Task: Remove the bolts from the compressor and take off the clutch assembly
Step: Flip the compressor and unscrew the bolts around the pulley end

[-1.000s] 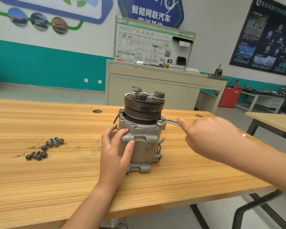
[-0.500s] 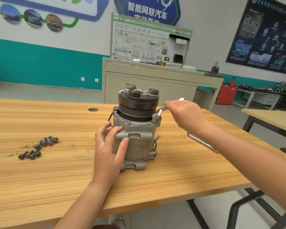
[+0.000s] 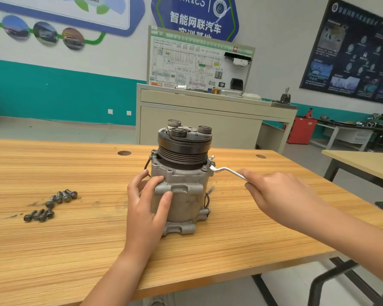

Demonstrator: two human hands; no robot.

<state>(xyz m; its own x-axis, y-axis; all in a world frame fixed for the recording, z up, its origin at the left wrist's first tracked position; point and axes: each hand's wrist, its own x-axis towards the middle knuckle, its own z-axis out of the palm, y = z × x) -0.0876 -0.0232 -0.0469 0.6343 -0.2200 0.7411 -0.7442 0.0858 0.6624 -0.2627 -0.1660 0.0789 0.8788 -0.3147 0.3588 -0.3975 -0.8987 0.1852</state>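
A grey metal compressor (image 3: 186,195) stands upright on the wooden table (image 3: 75,250), with the dark grooved clutch assembly (image 3: 184,146) on top. My left hand (image 3: 146,204) grips the compressor's left side, fingers across its front. My right hand (image 3: 274,195) is closed on the handle of a silver wrench (image 3: 226,171). The wrench's head sits on a bolt (image 3: 211,160) at the compressor's upper right flange, just below the clutch. Several removed dark bolts (image 3: 51,204) lie in two small groups on the table to the left.
Two round holes (image 3: 124,153) mark the table's far side. A beige cabinet with a wiring display board (image 3: 199,111) stands behind the table. A second table (image 3: 363,162) is at the right, and a black chair frame (image 3: 341,281) is below the near right edge.
My right hand lifted off, then came back down and to the right, gripping the wrench with its handle pointing right. A second wrench seen lying on the table half a second ago is now hidden.
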